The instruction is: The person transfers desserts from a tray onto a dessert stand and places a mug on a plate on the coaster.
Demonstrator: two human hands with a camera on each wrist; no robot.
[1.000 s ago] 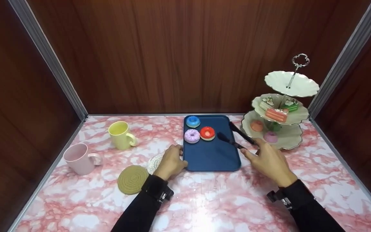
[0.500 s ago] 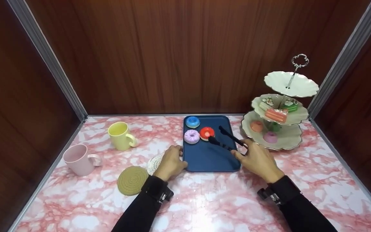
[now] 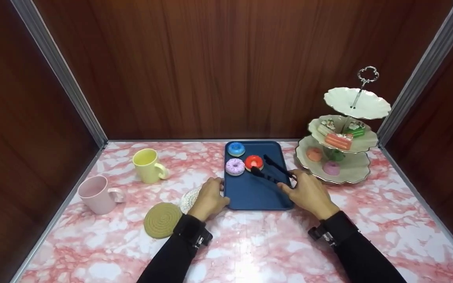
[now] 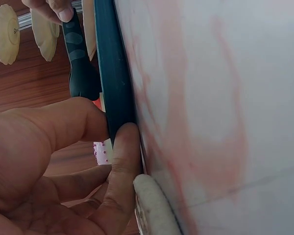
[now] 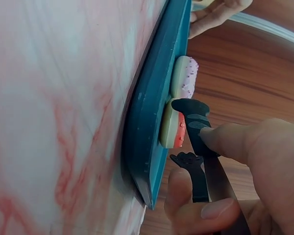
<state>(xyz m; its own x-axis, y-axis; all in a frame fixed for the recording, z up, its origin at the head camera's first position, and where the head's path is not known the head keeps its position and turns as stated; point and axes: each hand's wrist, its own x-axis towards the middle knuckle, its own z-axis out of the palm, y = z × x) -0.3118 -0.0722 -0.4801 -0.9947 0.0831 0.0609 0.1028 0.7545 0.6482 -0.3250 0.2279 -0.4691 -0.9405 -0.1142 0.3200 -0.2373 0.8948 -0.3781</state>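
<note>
My left hand (image 3: 209, 199) grips the left edge of the blue tray (image 3: 256, 196); in the left wrist view the thumb and fingers lie on both sides of its rim (image 4: 115, 73). On the tray are a blue donut (image 3: 236, 149), a purple sprinkled donut (image 3: 235, 167) and a red donut (image 3: 249, 158). My right hand (image 3: 309, 192) holds black tongs (image 3: 267, 177) over the tray's right side, their arms spread. One tong tip is by the red donut; the other stands farther back. In the right wrist view nothing shows between the tong tips (image 5: 188, 160).
To the right stands a three-tier stand (image 3: 358, 102), with cake slices (image 3: 338, 140) on the middle plate and small round sweets (image 3: 331, 168) below. At left are a yellow mug (image 3: 144, 167), a pink mug (image 3: 97, 196), an olive coaster (image 3: 162, 220) and a white coaster (image 3: 187, 200).
My right hand has brought the tongs left from the tray's right edge to the red donut. The left hand stays on the tray, and the donuts have not moved.
</note>
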